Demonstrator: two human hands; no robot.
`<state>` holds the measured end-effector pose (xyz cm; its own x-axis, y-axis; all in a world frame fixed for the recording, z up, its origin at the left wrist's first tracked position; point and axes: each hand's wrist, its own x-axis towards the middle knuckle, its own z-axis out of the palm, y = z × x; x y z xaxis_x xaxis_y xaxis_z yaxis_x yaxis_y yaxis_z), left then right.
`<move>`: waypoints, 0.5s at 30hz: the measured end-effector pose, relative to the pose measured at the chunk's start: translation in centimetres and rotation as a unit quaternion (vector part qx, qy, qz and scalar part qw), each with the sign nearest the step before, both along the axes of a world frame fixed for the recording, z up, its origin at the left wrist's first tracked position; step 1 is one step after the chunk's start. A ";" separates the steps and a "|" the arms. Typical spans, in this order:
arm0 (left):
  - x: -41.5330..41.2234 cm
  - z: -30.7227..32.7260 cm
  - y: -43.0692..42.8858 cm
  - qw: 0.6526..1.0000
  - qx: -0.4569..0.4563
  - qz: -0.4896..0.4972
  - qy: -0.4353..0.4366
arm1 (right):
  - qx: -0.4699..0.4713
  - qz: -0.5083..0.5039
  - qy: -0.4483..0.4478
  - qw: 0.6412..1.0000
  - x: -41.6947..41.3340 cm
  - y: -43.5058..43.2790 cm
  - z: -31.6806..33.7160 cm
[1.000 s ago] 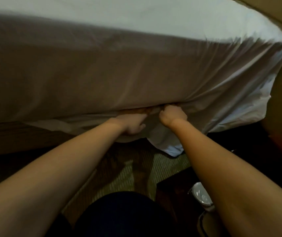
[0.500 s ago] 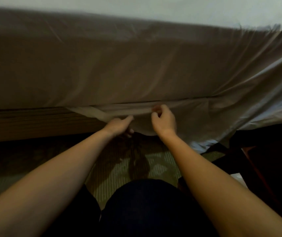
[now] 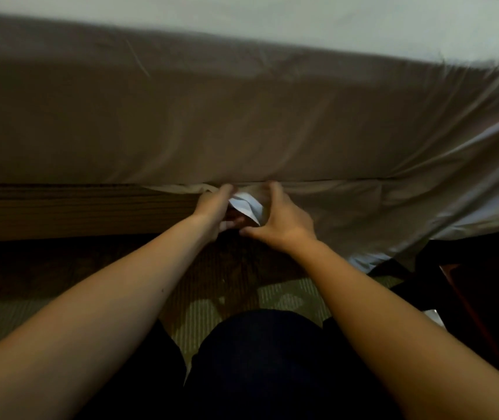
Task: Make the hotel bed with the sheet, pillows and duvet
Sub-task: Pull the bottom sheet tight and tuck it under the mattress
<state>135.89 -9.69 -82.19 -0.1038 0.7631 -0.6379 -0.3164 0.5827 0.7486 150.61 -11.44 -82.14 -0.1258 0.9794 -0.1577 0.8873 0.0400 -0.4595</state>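
**Tuck line creeps along the bed side**

You crouch at the side of the bed, both arms stretched to the seam where mattress meets the wooden bed base (image 3: pixel 69 207). Half a second ago your hands worked slightly apart along the sheet's lower edge; now they have closed in on one loose bit. Your left hand (image 3: pixel 214 212) is curled around a small bright fold of the sheet (image 3: pixel 246 206), its fingers reaching up toward the seam, while your right hand (image 3: pixel 281 219) cups the same fold from the other side, fingers bent and pressing in. The sheet lies taut over the mattress side; to your right it hangs untucked toward the carpet (image 3: pixel 242 298). By this showing, the left stretch is done and the corner awaits. No pillows or duvet are in sight.
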 end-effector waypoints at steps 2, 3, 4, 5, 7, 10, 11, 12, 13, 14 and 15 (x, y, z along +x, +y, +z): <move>0.2 0.5 -0.3 0.999 0.018 -0.002 0.034 | 0.063 0.011 -0.080 0.995 0.2 0.0 0.6; 0.3 0.6 -0.4 0.999 0.017 -0.001 0.048 | 0.102 0.002 -0.101 0.990 0.3 0.0 1.0; 0.3 0.5 -0.5 0.998 0.008 -0.001 0.058 | 0.143 -0.014 -0.104 0.984 0.5 0.0 1.3; 0.3 0.4 -0.5 0.998 -0.004 0.006 0.062 | 0.176 -0.030 -0.090 0.980 0.7 0.0 1.5; 0.2 0.1 -0.6 0.997 -0.029 0.066 0.041 | 0.223 -0.056 -0.045 0.972 1.2 0.0 1.9; -0.3 0.2 -0.5 0.973 -0.002 0.232 0.008 | 0.263 -0.052 0.002 0.963 1.4 0.5 2.1; -0.4 0.4 -0.6 0.963 0.020 0.269 0.011 | 0.271 -0.049 0.010 0.961 1.4 0.8 2.1; -0.4 0.5 -0.6 0.957 0.047 0.287 0.020 | 0.272 -0.045 0.013 0.961 1.3 1.0 2.1; -0.3 0.9 -0.8 0.956 0.080 0.280 0.046 | 0.264 -0.033 0.006 0.964 1.1 1.3 2.1; -0.2 1.1 -0.9 0.954 0.122 0.253 0.107 | 0.249 -0.010 -0.013 0.968 0.9 1.5 2.0; -0.2 1.2 -1.2 0.947 0.167 0.197 0.194 | 0.234 0.018 -0.041 0.971 0.7 1.6 1.7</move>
<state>135.74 -10.93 -81.04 -0.5985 0.7691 -0.2245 -0.1239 0.1879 0.9743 151.26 -9.83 -80.44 -0.1673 0.9413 0.2932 0.9143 0.2594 -0.3111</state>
